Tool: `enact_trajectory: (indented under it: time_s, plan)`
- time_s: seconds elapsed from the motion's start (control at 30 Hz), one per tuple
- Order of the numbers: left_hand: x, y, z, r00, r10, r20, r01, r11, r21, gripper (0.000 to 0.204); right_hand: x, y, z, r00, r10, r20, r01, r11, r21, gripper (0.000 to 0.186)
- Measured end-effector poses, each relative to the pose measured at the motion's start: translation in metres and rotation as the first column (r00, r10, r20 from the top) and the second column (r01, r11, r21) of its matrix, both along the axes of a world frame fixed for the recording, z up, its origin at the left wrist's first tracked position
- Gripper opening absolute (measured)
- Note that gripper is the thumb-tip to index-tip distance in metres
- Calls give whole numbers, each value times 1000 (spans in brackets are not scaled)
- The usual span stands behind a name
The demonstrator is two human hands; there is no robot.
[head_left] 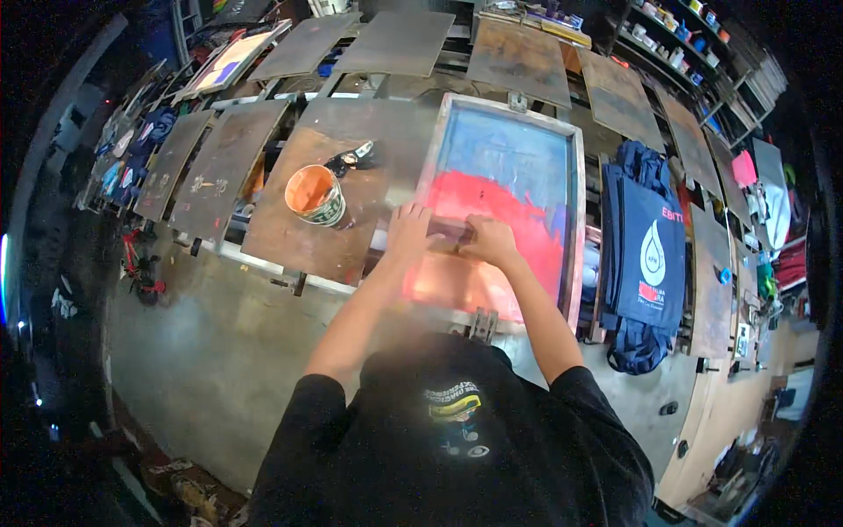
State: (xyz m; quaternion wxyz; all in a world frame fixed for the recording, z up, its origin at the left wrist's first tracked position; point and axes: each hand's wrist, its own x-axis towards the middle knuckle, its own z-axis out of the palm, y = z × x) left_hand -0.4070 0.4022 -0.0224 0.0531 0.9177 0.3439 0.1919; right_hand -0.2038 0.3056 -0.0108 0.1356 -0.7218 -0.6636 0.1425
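A framed printing screen with a pale frame and blue mesh lies in front of me, its nearer half covered in red-pink ink. Across the ink I hold a squeegee by its dark bar. My left hand is closed over the bar's left end, near the left side of the frame. Closed on its right part, my right hand sits over the inked mesh. My hands partly hide the squeegee, and its blade edge cannot be made out.
Left of the screen, a bucket with orange-red ink inside stands on a brown board, beside a dark object. Dark blue printed fabric pieces lie on the right. Several flat boards surround the far side; shelves stand at back right.
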Motion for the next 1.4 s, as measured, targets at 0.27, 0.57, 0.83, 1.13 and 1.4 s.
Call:
enact_trajectory:
  time_s: [0.27, 0.57, 0.83, 1.13, 1.4]
  plan:
    - [1, -19, 24, 939, -333, -82, 303, 917, -260, 51, -14, -57, 13, 995, -87, 43, 86, 996, 30, 45]
    - [-24, -22, 2, 901, -412, -137, 353, 879, -322, 48, -48, -66, 8, 991, -55, 123, 58, 998, -27, 42]
    - [-31, -22, -1, 927, -375, -19, 368, 918, -145, 43, -57, -65, 7, 964, -74, 255, 69, 997, 28, 44]
    - [-30, -17, -1, 934, -356, -44, 348, 929, -127, 41, -54, -59, -4, 957, -49, 287, 11, 991, 132, 41]
    - [-26, -13, -10, 939, -343, -12, 342, 938, -56, 44, -56, -50, -4, 944, -150, 294, 124, 987, 105, 37]
